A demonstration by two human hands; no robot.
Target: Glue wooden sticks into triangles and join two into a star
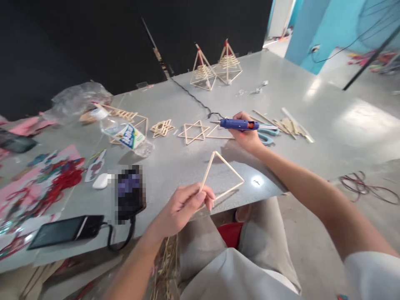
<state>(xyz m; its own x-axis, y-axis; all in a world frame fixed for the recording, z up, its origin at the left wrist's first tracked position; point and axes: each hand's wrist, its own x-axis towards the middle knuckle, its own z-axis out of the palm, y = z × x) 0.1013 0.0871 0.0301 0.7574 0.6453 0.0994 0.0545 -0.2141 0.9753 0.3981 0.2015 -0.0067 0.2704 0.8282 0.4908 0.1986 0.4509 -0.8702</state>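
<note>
My left hand [187,206] pinches one corner of a triangle made of thin wooden sticks [222,173], held just above the near edge of the grey table [312,116]. My right hand [248,133] is closed round a blue glue gun [239,123], its nozzle pointing left over the table, its black cord running off toward the back. Flat stick stars [195,132] and a flat stick triangle [218,133] lie under and to the left of the gun. Teal scissors [268,135] lie just right of my right hand.
Two stick pyramids [215,66] stand at the back. Loose sticks [287,123] lie to the right, a plastic bottle [126,135] and a stick frame [125,116] to the left. A power bank [64,231], a blurred device [129,192], pink paper [40,179] fill the near left.
</note>
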